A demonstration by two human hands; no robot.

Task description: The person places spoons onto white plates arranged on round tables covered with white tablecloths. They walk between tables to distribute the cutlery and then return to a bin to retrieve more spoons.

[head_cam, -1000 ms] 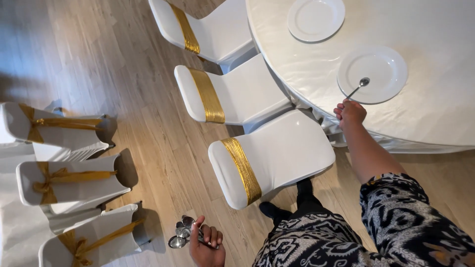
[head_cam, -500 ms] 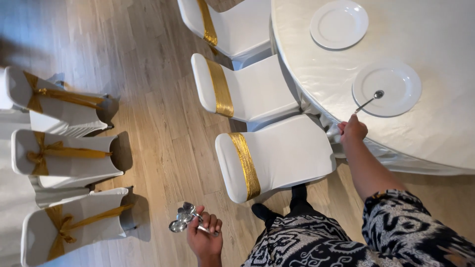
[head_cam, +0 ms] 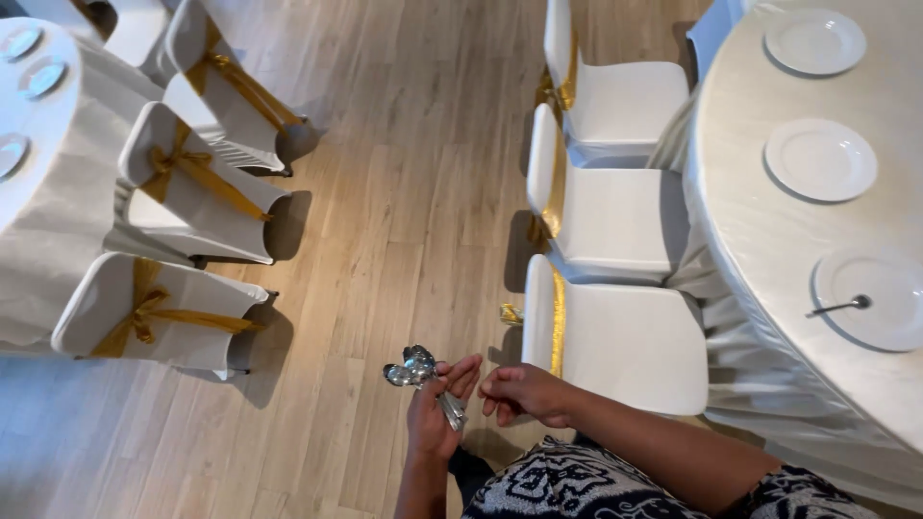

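My left hand grips a bunch of shiny metal spoons by their handles, bowls pointing up and left over the wood floor. My right hand hovers just right of that bunch, fingers curled toward the handles and holding nothing that I can see. On the round white-clothed table at the right, one spoon lies across the nearest white plate. Two more white plates sit further along the table, bare.
White-covered chairs with gold sashes stand tucked against the right table. A second round table with plates is at the left, with similar chairs around it. Wood floor runs between.
My right hand left the spoon on the near plate and drew back to the spoon bunch. The view swung left, bringing the left table into sight.
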